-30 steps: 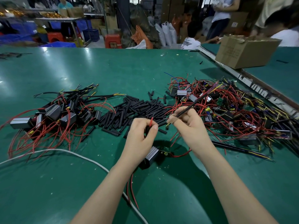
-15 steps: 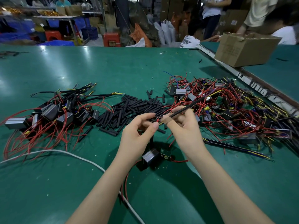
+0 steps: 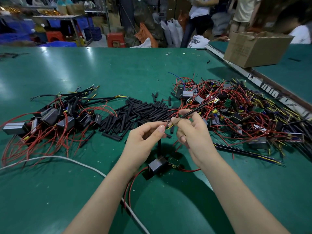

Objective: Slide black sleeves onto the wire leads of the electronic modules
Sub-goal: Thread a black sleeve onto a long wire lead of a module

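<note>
1. The black sleeve point(image 3: 194, 111) being fitted is a long thin tube, pinched between thumb and forefinger of the right hand point(image 3: 190, 132) and angled up and away to the right, its near end aimed at the wire lead tips point(image 3: 168, 127). That slant probably keeps the tube's mouth in line with the wires.
2. The left hand point(image 3: 145, 137) pinches the red and yellow lead ends just beside the sleeve's mouth, with its other fingers curled loosely (whether the tips are already inside the tube cannot be told).
3. The module point(image 3: 157, 164) those leads seem to belong to rests on the green worktop point(image 3: 118, 68) below and between the wrists, a small green board point(image 3: 173, 162) beside it; its weight likely steadies the wires.
4. A heap of short black sleeves point(image 3: 138, 114) lies just beyond the hands, within easy reach.
5. To the right sprawls a tangle of modules with bare red and yellow leads point(image 3: 236, 112); to the left, a pile of modules with sleeved leads point(image 3: 55, 115), apparently the finished side.
6. A white cable point(image 3: 67, 160) crosses the near worktop, and a cardboard box point(image 3: 255, 48) stands at the far right.
</note>
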